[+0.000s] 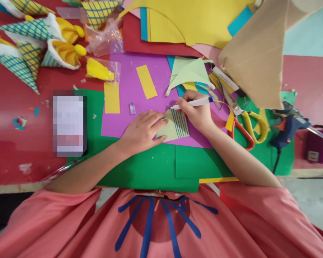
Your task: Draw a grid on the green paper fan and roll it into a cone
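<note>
My right hand point(197, 113) grips a white marker pen point(197, 102) with a blue end. The pen's tip is at a pale green piece of paper point(168, 134) that bears several dark slanted lines on its right part. My left hand point(146, 129) lies flat on the left part of this paper, fingers stretched out and partly covering it. Beneath is a purple sheet point(126, 86) on top of green sheets point(148, 165). Two yellow paper strips point(146, 81) and a small clear scrap point(132, 108) lie beyond my left hand.
Scissors point(249, 127) and a blue glue gun point(288, 129) lie to the right, near a brown paper piece point(258, 57). Pale green offcuts point(191, 73) lie beyond my hands. Decorated paper cones point(60, 53) fill the far left; a blurred-out rectangular object point(68, 123) is nearer.
</note>
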